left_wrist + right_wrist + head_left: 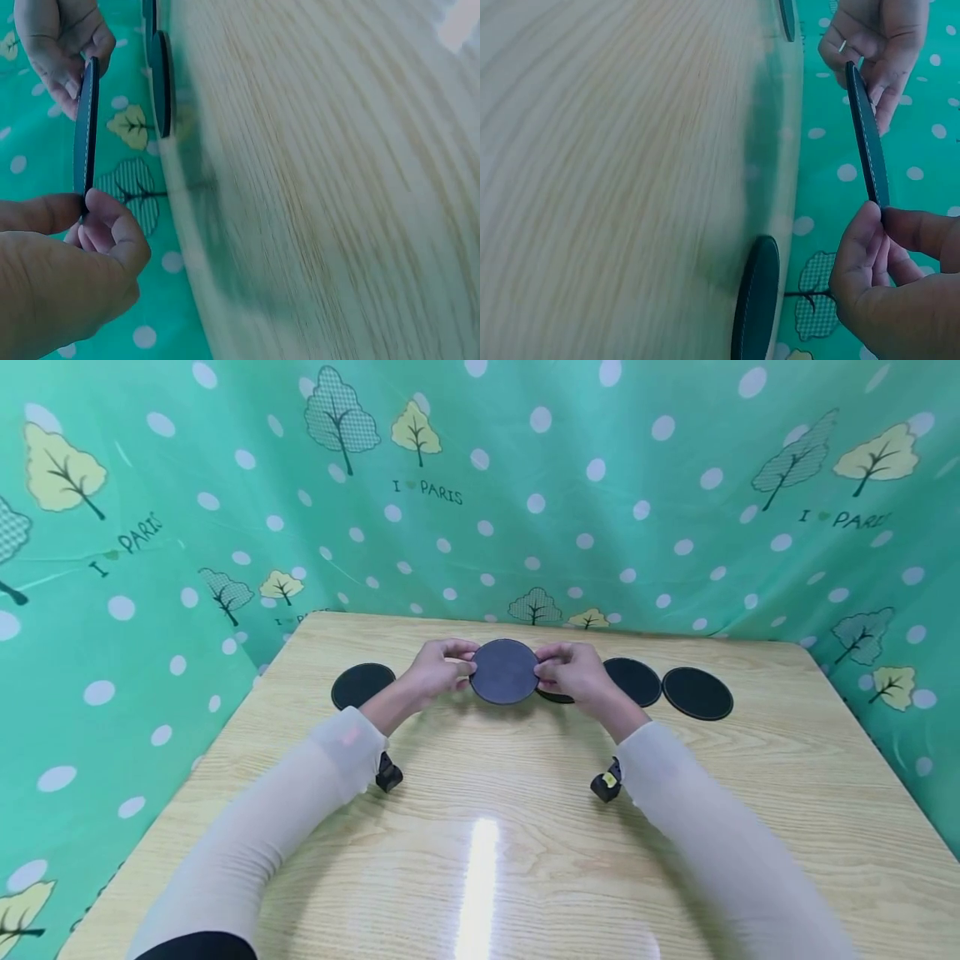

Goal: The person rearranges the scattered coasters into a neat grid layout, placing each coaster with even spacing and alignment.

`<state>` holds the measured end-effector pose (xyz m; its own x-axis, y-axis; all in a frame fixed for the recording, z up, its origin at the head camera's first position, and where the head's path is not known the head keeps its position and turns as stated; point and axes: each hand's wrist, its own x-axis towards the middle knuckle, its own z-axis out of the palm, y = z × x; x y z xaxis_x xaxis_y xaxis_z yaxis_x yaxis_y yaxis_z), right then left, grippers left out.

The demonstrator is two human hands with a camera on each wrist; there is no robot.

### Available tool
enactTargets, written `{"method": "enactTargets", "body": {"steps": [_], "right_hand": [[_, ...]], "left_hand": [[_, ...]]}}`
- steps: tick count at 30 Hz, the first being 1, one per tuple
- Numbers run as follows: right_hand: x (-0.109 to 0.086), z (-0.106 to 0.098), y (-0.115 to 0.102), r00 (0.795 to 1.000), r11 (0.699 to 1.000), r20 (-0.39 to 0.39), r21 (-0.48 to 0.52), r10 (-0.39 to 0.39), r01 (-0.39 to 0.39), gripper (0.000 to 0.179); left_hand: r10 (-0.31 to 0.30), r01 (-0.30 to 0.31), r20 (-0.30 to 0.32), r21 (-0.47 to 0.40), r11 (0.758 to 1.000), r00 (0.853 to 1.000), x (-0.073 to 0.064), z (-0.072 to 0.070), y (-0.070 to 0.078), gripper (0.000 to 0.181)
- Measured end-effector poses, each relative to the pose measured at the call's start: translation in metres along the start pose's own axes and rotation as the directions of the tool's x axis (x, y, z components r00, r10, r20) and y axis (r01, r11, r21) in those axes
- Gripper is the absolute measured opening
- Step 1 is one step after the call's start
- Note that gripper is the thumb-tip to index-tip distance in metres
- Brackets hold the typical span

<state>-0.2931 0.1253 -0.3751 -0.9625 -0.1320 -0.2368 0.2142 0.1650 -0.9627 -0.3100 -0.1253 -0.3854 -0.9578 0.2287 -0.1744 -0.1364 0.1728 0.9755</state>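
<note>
A round black coaster with pale edge stitching [505,672] is held up above the far part of the table, between both hands. My left hand [438,670] pinches its left edge between thumb and fingers; the right hand [576,672] pinches the opposite edge. Seen edge-on in the left wrist view, the coaster [86,135] is thin and flat. The right wrist view shows the same coaster [867,139] clear of the tabletop. Partly hidden behind my right hand lies another black coaster [556,697].
On the wood-grain table [525,793] lie more black coasters: one at the left [363,685], and two side by side at the right, the nearer [632,682] and the outer [697,693]. A green dotted curtain [480,527] hangs behind the table's far edge.
</note>
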Motion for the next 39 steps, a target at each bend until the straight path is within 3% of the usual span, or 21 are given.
{"method": "enactTargets", "body": {"steps": [17, 28, 39], "right_hand": [[-0.028, -0.038, 0.016, 0.999, 0.992, 0.041, -0.122, -0.017, 0.022, 0.03], [-0.044, -0.056, 0.037, 0.998, 0.98, 0.063, -0.2, -0.003, 0.016, 0.037], [-0.055, -0.071, 0.045, 0.996, 0.972, 0.08, -0.234, 0.03, -0.011, 0.04]], "left_hand": [[-0.012, 0.012, 0.072, 0.002, 1.0, 0.997, -0.012, 0.041, -0.003, 0.035], [-0.029, 0.021, 0.122, 0.065, 0.998, 0.992, -0.022, 0.068, -0.009, 0.035], [-0.086, 0.07, 0.174, 0.095, 0.993, 0.981, -0.017, 0.094, -0.014, 0.036]]}}
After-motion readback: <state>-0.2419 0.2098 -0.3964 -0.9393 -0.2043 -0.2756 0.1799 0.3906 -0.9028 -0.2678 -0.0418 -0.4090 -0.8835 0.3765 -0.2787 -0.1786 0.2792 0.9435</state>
